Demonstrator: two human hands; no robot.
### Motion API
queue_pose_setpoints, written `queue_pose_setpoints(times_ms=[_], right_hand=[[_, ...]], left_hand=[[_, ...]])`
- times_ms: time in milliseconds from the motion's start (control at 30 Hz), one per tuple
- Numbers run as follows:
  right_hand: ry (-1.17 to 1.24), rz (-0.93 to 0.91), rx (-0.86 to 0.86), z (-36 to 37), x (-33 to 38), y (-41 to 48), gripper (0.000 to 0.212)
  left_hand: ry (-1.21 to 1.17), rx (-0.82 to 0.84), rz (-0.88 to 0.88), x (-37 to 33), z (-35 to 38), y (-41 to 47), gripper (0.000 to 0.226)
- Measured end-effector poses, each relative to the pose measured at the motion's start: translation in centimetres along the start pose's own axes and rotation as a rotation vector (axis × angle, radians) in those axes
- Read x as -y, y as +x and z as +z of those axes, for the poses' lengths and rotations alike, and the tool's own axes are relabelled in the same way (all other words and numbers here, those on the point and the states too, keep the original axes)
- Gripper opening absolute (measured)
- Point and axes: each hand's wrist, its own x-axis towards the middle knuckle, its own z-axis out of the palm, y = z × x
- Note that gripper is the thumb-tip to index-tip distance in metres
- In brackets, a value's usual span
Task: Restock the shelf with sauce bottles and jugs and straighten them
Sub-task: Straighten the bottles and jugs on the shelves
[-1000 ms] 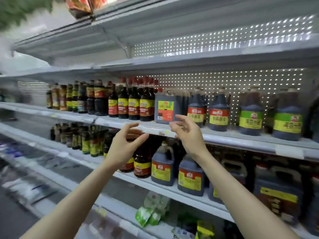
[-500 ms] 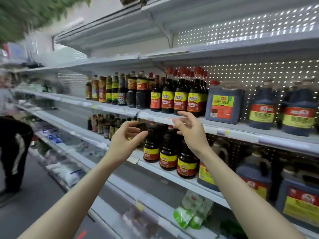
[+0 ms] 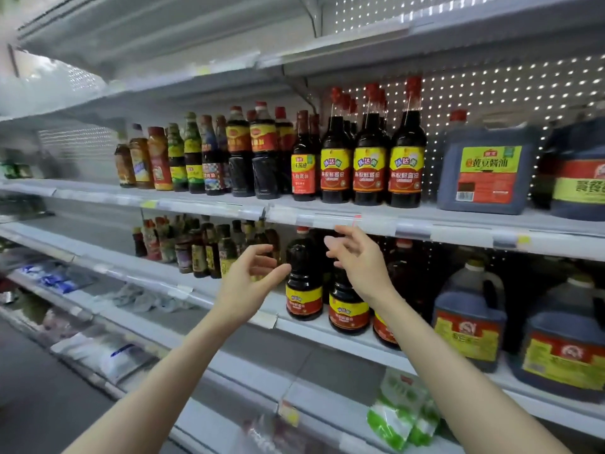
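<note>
Only the head view to go on here. My landmark is the round dark bottle (image 3: 303, 283) with the yellow-and-red label on the lower shelf (image 3: 294, 332). The left hand (image 3: 244, 283) hovers just left of it, fingers spread and loosely curved, holding nothing. The thumb tip is right at the bottle's shoulder and I can't tell if it touches. The right hand (image 3: 358, 260) is up and to the right of it, also spread and empty, in front of the second bottle (image 3: 348, 309), fingertips close under the price rail (image 3: 425, 229). Further right of the landmark sit the big handled jugs (image 3: 468, 316). Above it is a row of tall red-capped bottles (image 3: 370, 158) and a square jug (image 3: 484, 172). My guess is the next job is squaring up that dark bottle. What worries me is that it stands near the front lip, so a clumsy shove from the left hand could tip it off, or knock it into the second bottle and start dominoes. The right hand could also snag the price rail if it lifts. The hands look a bit blurry, so depth is guesswork.
</note>
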Motion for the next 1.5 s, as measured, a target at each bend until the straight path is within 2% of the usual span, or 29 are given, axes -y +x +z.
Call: queue_pose_setpoints(times_ms=[233, 433, 600, 800, 933, 1100, 1267, 1400, 1500], right_hand=[[-0.065, 0.178, -0.055, 4.6, -7.4, 2.4, 0.029], [-0.137, 0.343, -0.156, 8.7, -13.3, 4.2, 0.042], [-0.173, 0.446, -0.231, 12.7, -18.2, 5.3, 0.049], [-0.116, 0.530, -0.291, 15.9, -22.9, 6.3, 0.069], [-0.127, 0.520, -0.297, 16.7, -26.1, 7.2, 0.072], [-0.160, 0.432, -0.319, 16.8, -30.1, 8.3, 0.079], [-0.139, 0.403, -0.273, 16.1, -32.3, 8.6, 0.073], [-0.134, 0.371, -0.240, 16.2, -33.3, 8.1, 0.059], [-0.160, 0.345, -0.272, 16.2, -34.3, 7.9, 0.062]], left_hand=[[-0.088, 0.115, -0.134, 9.6, 0.9, 4.5, 0.042], [-0.135, 0.251, -0.226, 18.1, 1.5, 8.8, 0.041], [-0.182, 0.357, -0.309, 24.7, 2.8, 12.4, 0.050], [-0.243, 0.445, -0.369, 30.1, 6.5, 14.7, 0.063], [-0.356, 0.496, -0.349, 31.7, 9.1, 15.8, 0.067], [-0.527, 0.554, -0.242, 33.7, 11.9, 16.8, 0.056], [-0.570, 0.566, -0.232, 35.2, 13.4, 17.0, 0.026], [-0.580, 0.590, -0.174, 36.7, 13.9, 16.9, 0.030], [-0.593, 0.597, -0.141, 37.4, 14.3, 17.1, 0.031]])
